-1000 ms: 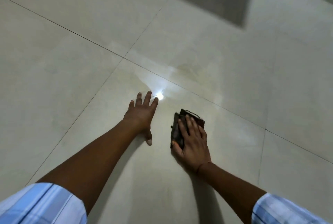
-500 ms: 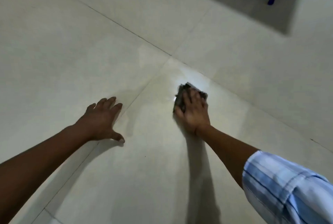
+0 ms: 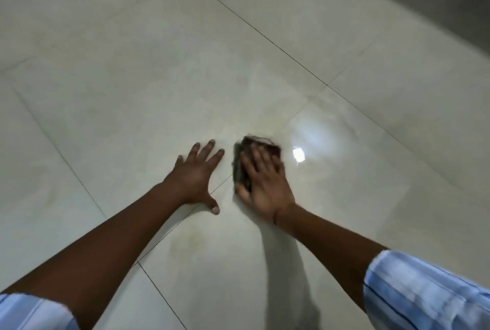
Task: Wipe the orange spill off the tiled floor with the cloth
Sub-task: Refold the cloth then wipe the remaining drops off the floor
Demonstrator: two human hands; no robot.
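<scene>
The right hand (image 3: pixel 265 183) lies flat and open on a dark cloth (image 3: pixel 242 168), fingers spread and pointing toward 11 o'clock, palm pressing the cloth onto the floor (image 3: pixel 132 77); nothing is gripped, only pinned under the palm. The left hand (image 3: pixel 196 176) is just beside it at 9 o'clock, also flat and open, fingers fanned toward 1 o'clock and thumb stuck out toward 5 o'clock, resting bare on the tile and apart from the cloth. The cloth is a crumpled, dark brownish wad with a ragged edge; its long axis runs roughly from 6 to 12 o'clock, and it shows at the fingertips and along the thumb side of the right hand. The floor is glossy pale cream tile with thin dark grout lines; a bright light reflection (image 3: pixel 299 154) sits at 3 o'clock of the cloth. A faint yellowish smear (image 3: pixel 191 239) shows on the tile at 6 o'clock of the left hand. Both arms end in blue-and-white striped sleeves (image 3: pixel 424 295). The frame is motion-blurred.
</scene>
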